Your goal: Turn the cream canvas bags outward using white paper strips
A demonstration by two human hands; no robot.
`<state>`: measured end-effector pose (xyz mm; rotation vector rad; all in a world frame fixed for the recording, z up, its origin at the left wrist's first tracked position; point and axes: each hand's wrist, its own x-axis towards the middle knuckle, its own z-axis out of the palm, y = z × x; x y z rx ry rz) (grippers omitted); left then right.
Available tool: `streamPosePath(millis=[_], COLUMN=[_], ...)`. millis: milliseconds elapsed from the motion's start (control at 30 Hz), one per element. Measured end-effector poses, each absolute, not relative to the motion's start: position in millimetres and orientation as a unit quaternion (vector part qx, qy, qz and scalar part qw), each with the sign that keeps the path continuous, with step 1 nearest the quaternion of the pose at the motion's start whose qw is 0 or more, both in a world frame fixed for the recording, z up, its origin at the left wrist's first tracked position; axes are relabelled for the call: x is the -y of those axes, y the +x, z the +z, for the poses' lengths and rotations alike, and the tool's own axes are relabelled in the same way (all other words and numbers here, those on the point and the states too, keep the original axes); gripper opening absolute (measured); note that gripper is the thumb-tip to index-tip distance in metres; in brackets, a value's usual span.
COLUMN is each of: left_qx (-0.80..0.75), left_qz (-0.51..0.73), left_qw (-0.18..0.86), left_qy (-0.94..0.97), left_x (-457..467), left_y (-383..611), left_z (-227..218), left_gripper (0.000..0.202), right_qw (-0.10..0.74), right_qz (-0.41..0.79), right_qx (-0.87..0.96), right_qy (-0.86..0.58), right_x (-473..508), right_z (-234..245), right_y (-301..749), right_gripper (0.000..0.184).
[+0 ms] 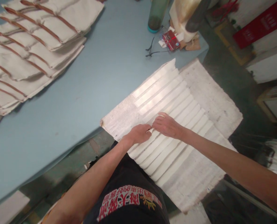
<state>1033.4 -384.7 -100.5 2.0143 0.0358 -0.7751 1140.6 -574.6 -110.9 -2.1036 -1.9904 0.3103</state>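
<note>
A white board [213, 96] lies over the table's near corner, carrying a fanned row of overlapping white strips [173, 102]. My left hand [138, 133] rests on the strips near the board's front edge, its fingers curled and pinching the end of one strip. My right hand [167, 125] sits just to its right, fingers bent and pressed on the same strip ends. The two hands almost touch.
Stacks of cream fabric bags with brown handles [28, 46] cover the far left of the blue table [87, 84]. A green bottle [156, 15], a red packet [171, 39], black glasses [152, 49] and a cream bag [185, 18] stand at the far edge. Floor and boxes lie right.
</note>
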Motion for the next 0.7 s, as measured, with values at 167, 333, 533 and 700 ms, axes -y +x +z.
streamPosePath(millis=[167, 333, 533, 700], left_qx=[-0.017, -0.035, -0.005, -0.009], left_qz=[-0.380, -0.400, -0.410, -0.406], left_qw=[0.354, 0.296, 0.332, 0.402], left_qy=[0.854, 0.867, 0.849, 0.821], left_x=[387, 388, 373, 363], left_y=[1033, 1027, 1027, 1011], left_z=[-91, -89, -97, -115], left_gripper=[0.030, 0.032, 0.031, 0.030], right_qw=[0.119, 0.110, 0.115, 0.134], right_qz=[0.139, 0.173, 0.193, 0.195], right_qx=[0.661, 0.646, 0.634, 0.625], right_qy=[-0.728, -0.735, -0.740, -0.744], right_x=[572, 565, 560, 563], right_z=[-116, -119, -118, -121], right_y=[1142, 1147, 1148, 1147], right_gripper=[0.020, 0.019, 0.027, 0.031])
